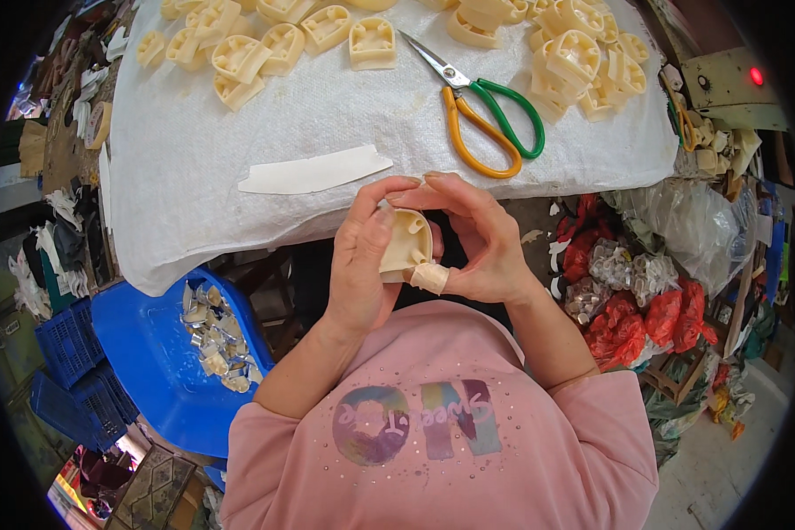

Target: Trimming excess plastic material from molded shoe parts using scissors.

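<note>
Left grip holds cream piece, right grip touching; cloth edge near.

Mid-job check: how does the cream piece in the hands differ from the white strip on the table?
Shape: the cream piece is hollow and rounded, with small posts inside; the white strip is long, thin and gently curved.
Pose: the cream piece is held up between the left hand and right hand; the white strip lies on the white cloth.
Shared: both are pale.
</note>
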The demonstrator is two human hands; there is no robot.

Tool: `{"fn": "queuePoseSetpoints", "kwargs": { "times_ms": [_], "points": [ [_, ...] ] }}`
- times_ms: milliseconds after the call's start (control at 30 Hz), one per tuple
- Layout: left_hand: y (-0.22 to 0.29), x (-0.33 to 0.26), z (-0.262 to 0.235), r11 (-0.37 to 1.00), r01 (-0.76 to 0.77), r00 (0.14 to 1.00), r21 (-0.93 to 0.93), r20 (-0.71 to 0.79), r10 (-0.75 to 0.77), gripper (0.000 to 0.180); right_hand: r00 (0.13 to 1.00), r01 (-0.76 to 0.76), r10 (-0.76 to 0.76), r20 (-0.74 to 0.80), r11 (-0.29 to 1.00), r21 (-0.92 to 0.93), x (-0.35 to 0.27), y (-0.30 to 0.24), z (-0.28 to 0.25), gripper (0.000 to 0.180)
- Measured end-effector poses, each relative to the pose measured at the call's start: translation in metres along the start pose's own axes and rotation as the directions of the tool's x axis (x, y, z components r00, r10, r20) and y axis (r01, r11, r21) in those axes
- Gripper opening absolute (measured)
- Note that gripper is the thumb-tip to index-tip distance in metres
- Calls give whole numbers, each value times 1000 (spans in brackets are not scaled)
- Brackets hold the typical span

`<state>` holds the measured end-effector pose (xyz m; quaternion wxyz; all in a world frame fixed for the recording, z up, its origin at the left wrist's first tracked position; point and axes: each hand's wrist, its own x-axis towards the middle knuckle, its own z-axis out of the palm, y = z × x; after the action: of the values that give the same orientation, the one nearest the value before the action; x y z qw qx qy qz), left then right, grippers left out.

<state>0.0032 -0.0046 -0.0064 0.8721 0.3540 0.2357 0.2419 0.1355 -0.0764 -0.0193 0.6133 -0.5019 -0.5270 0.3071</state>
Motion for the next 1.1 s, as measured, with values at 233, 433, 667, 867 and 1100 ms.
{"fn": "queuePoseSetpoints", "kwargs": {
  "times_ms": [233,433,667,867,1100],
  "points": [
    [-1,0,8,990,-60,997,128,-40,66,65,998,-64,64,-7,998,30,1,-3,-1,44],
    [-2,1,16,1000,-16,1000,7,-2,16,85,835,-527,525,165,677,513,23,-9,-5,28],
    [2,-1,20,1000,-25,997,14,72,24,72,935,-335,248,253,853,400,21,1,-14,15],
    [4,-1,24,998,-57,997,32,-45,58,54,974,-215,211,78,976,36,14,-9,3,13],
    [0,-2,24,969,-175,961,174,-182,207,40,999,-29,27,-45,999,-44,-2,-7,19,35]
  ]
}}
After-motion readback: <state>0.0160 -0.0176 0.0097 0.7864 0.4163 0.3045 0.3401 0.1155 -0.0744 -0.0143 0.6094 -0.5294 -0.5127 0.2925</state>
